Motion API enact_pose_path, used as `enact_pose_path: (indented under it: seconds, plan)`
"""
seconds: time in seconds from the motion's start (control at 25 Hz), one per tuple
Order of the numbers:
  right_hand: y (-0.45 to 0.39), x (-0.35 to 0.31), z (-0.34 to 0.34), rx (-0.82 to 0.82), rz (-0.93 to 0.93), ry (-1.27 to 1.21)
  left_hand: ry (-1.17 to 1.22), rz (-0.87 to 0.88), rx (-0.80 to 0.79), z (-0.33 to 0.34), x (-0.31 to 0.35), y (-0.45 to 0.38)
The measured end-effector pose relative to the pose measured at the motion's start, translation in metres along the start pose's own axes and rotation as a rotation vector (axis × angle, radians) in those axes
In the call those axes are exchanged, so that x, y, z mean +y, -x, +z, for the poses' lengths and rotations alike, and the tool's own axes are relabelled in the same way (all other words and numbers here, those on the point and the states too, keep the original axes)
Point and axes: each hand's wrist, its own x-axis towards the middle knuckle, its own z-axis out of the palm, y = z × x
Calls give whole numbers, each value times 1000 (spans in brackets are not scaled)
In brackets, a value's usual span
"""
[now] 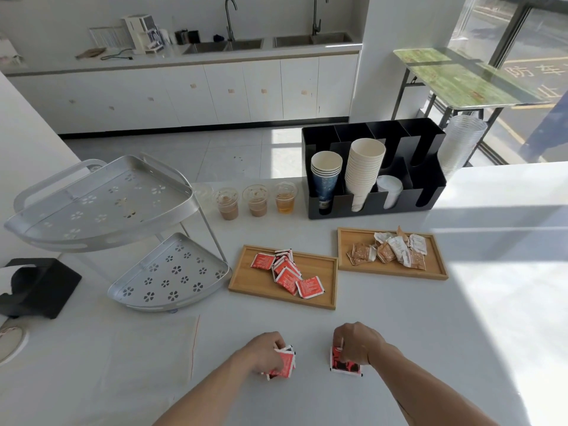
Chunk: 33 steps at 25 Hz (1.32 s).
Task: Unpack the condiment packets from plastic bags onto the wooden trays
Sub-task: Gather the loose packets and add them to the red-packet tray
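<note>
My left hand [266,352] is closed on a small stack of red packets [284,364] just above the white table near its front. My right hand [358,342] grips more red-and-black packets [341,364] a little to the right. A flat clear plastic bag with a red seal line [147,352] lies to the left of my hands. Beyond them, the left wooden tray [252,281] holds several red packets [287,273]. The right wooden tray [436,265] holds several brown and white packets [393,250].
A two-tier metal corner rack [101,204] stands at the left, with a black holder [46,287] beside it. Three drink cups [257,201] and a black cup organiser [375,167] with paper cups line the table's far side. Clear cups [461,142] are stacked at its right.
</note>
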Motion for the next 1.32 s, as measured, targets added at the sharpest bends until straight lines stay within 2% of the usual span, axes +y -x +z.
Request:
enact_pose_path:
  seconds: [0.2,0.6,0.84,1.04,1.2,1.32]
  plan:
    - [-24,-4,-37,51,13,-99,0,35,45,-61,7,-22]
    - [-77,-22,-95,232,-43,-69,-111,127,159,-138,27,-80]
    - [-104,-27,-99,317,-12,-21,-261,125,230,-146,18,-109]
    - [-114,-28,-93,383,1,68,-416,136,418,-140,6,-114]
    - [-112,-30,-85,429,9,74,-500,121,508,-132,2,-109]
    - [-102,-35,-80,440,1,78,-473,101,597,-122,3,-97]
